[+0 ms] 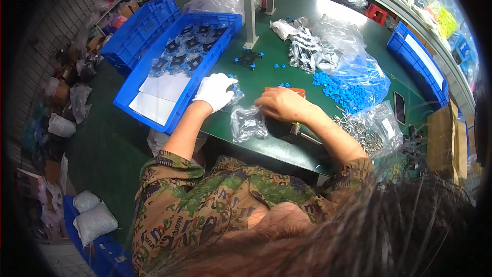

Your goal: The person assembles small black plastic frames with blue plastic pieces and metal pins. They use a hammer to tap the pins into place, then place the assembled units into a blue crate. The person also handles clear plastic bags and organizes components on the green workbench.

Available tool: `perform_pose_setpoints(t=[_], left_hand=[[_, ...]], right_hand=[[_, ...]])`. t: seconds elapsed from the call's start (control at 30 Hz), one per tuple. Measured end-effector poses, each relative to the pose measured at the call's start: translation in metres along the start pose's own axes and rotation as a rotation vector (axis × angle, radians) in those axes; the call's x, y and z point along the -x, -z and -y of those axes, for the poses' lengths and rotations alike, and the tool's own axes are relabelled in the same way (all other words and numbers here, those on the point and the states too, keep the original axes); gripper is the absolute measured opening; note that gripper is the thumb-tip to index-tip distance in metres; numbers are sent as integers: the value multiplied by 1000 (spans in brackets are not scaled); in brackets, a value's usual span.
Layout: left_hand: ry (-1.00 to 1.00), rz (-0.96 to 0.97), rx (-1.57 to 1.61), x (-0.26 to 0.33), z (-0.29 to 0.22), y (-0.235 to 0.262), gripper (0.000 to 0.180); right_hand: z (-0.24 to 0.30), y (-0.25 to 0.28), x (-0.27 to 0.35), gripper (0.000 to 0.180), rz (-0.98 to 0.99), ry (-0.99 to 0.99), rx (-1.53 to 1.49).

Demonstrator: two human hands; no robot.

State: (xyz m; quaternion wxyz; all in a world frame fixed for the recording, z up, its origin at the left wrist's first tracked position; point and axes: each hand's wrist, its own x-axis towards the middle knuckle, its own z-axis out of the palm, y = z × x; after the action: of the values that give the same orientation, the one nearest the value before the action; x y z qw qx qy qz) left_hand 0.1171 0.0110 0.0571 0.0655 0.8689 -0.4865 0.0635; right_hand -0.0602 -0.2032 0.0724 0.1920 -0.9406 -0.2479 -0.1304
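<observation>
My left hand [215, 92], in a white glove, is closed on a bagged black bracket with blue corners [237, 94] at the table's front edge. Most of that bracket is hidden by the glove. My bare right hand [283, 104] has its fingers bent and pinched at the upper corner of some clear plastic bags [249, 124], which lie between my hands. Under the right hand an orange-red flat piece [298, 92] partly shows. Below my right wrist lies a metal-headed tool [295, 129]. Beyond the hands an unbagged black X-shaped bracket with blue corners [249, 58] lies on the table.
To my left, a blue crate [123, 101] holds bagged brackets and white sheets; another blue crate [138, 31] is behind it. On the right are blue plastic pieces [338, 90], metal screws [366, 136], a phone [399, 108] and a cardboard box [443, 141]. A metal post [249, 15] stands on the green table.
</observation>
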Motion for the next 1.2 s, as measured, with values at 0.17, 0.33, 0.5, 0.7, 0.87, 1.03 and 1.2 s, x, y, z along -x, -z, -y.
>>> perform_pose_setpoints(t=[0.17, 0.33, 0.5, 0.7, 0.87, 1.03, 1.2], left_hand=[[-8, -80, -19, 5, 5, -12, 32], [35, -58, -42, 5, -14, 5, 38], [45, -68, -69, -1, -14, -3, 40], [44, -145, -62, -6, -10, -15, 34], [1, -163, -17, -8, -7, -17, 34], [-72, -88, 18, -5, -5, -5, 37], [-27, 107, -52, 0, -8, 5, 46]], right_hand=[[20, 4, 25, 21, 55, -66, 3], [22, 5, 36, 23, 55, -152, -57], [16, -3, 38, 22, 24, -147, -51], [22, 8, 42, 21, -16, -158, -88], [25, 13, 44, 24, 16, -196, -97], [19, 8, 48, 22, -4, -191, -94], [21, 9, 48, 24, 13, -198, -83]])
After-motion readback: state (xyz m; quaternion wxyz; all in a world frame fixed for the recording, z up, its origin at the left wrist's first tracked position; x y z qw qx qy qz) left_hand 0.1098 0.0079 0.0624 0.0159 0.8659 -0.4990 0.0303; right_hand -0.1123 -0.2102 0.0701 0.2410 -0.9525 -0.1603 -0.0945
